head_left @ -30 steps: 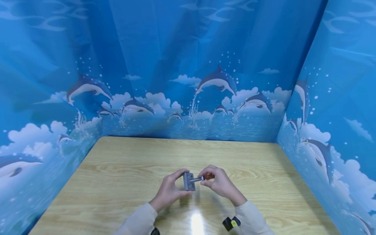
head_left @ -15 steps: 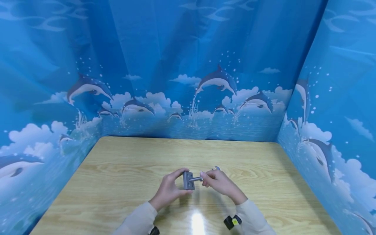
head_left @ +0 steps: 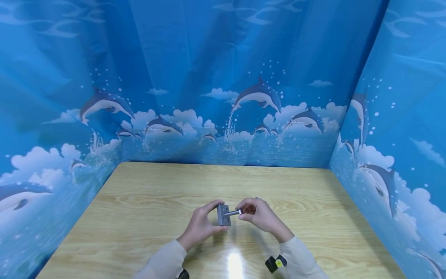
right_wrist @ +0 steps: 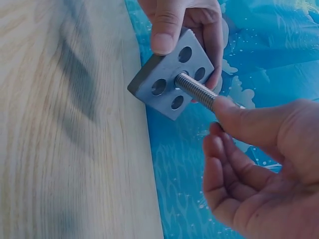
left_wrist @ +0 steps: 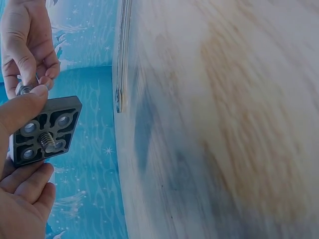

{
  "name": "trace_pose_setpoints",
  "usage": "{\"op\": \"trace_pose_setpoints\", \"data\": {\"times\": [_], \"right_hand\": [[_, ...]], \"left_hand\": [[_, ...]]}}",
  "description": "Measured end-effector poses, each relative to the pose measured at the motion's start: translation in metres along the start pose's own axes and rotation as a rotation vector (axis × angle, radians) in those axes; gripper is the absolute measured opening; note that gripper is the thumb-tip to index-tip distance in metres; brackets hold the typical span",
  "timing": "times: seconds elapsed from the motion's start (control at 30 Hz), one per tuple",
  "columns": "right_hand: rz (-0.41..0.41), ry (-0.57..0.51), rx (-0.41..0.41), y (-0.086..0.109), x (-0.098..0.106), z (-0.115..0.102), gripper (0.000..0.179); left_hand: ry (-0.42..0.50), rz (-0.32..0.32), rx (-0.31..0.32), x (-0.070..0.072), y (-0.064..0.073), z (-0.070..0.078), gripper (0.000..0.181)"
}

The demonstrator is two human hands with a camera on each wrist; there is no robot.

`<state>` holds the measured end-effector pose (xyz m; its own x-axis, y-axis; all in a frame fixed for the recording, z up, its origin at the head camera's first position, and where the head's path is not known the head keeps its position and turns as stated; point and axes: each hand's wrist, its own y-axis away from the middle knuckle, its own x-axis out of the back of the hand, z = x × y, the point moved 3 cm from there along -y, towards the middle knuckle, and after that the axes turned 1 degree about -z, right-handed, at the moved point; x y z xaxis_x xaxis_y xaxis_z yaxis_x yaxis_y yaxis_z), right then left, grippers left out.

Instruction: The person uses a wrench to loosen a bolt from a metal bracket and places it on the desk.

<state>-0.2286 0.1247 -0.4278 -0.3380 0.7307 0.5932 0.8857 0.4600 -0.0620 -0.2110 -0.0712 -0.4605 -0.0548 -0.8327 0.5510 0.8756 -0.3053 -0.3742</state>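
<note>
My left hand (head_left: 201, 224) grips a grey square metal plate (head_left: 224, 215) by its edges, thumb on one side and fingers on the other. Round holes pierce the plate near its corners. A threaded bolt (right_wrist: 197, 90) passes through the middle. In the left wrist view the plate's ribbed back (left_wrist: 62, 103) faces the camera, and the bolt's threaded tip (left_wrist: 47, 142) sticks out of it. My right hand (head_left: 263, 219) pinches the bolt's outer end between thumb and fingers, hiding part of it. Both hands hold the pieces above the table.
The wood-grain table (head_left: 146, 193) stretches out around the hands. Blue dolphin-print curtains (head_left: 209, 97) rise along its far edge and sides. A narrow shiny strip (left_wrist: 122, 59) runs by the table's edge in the left wrist view.
My right thumb and fingers rolled around the bolt's end half a second ago and have now turned back. The left hand and the plate have stayed nearly still.
</note>
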Motion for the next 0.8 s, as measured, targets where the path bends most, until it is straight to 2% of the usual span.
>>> {"op": "trace_pose_setpoints", "data": {"times": [0.17, 0.33, 0.47, 0.7, 0.8], "right_hand": [[-0.006, -0.051, 0.011, 0.0006, -0.0009, -0.0001, 0.025], [-0.079, -0.018, -0.001, 0.0020, -0.0043, 0.0025, 0.040], [-0.123, -0.019, -0.018, 0.0031, -0.0050, 0.0043, 0.041], [-0.082, -0.093, -0.109, 0.0033, -0.0030, 0.0046, 0.047], [-0.065, -0.090, -0.135, 0.0031, -0.0031, 0.0044, 0.048]], "left_hand": [[0.002, -0.003, 0.007, -0.0004, -0.0002, 0.0005, 0.076], [0.003, -0.002, 0.017, -0.0002, 0.0007, 0.0009, 0.076], [-0.007, -0.005, 0.025, -0.0001, 0.0009, 0.0009, 0.075], [-0.007, -0.009, 0.023, -0.0009, 0.0002, 0.0015, 0.076], [-0.005, -0.006, 0.029, -0.0009, -0.0002, 0.0018, 0.077]]}}
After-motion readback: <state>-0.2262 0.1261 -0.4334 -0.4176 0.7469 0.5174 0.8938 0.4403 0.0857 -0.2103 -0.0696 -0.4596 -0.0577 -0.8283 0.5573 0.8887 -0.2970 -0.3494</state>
